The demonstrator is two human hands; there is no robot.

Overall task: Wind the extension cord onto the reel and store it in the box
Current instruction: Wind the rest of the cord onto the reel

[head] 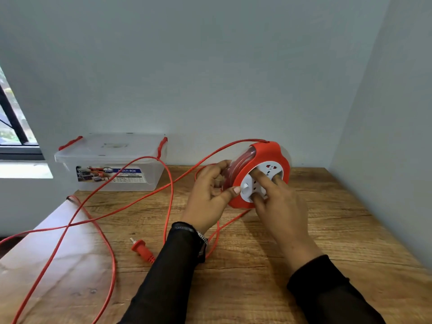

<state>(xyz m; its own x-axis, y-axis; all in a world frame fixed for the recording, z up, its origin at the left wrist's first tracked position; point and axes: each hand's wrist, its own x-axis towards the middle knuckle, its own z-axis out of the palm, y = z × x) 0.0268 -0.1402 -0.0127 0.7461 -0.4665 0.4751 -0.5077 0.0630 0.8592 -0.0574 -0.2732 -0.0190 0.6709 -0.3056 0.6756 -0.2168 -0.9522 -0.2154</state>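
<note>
The red reel [264, 155] with a white socket face stands on edge on the wooden table [327, 230]. My left hand [210, 195] grips its left rim, thumb against the red front. My right hand [278, 204] presses several fingers into the white socket face. Part of the red cord is wound inside the reel. The loose red cord [171, 195] runs in long loops over the table's left side and off its left edge. Its red plug [141, 249] lies on the table near my left forearm.
A clear plastic box [109, 162] with red latches and its lid on sits at the table's back left, by the wall. A window is at the far left. Walls close off the back and right sides.
</note>
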